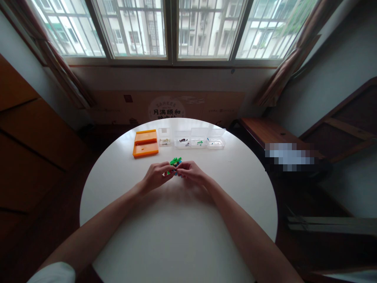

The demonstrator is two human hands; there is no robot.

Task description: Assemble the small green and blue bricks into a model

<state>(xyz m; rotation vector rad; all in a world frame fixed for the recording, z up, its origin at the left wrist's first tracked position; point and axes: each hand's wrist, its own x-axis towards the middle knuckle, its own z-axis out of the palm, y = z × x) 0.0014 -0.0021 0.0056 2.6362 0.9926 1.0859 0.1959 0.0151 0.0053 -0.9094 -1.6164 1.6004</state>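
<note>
Above the middle of the white table, my left hand [156, 175] and my right hand [191, 172] meet around a small green, blue and dark building-block model [176, 161]. Fingers of my left hand are closed on its left side. From the right, the thumb and fingertips of my right hand pinch at it. Green leaf-like pieces stick up beyond the fingers, and a bit of blue shows below. My fingertips hide the middle of the model, so any single small piece between them cannot be made out.
An orange two-level tray [146, 136] lies past my left hand. Beside it stand clear lidded boxes: one with pale pieces [165, 141], others with dark [183, 140] and green pieces [200, 143]. The round white table [176, 236] is under my forearms. A wooden bench [265, 131] stands right.
</note>
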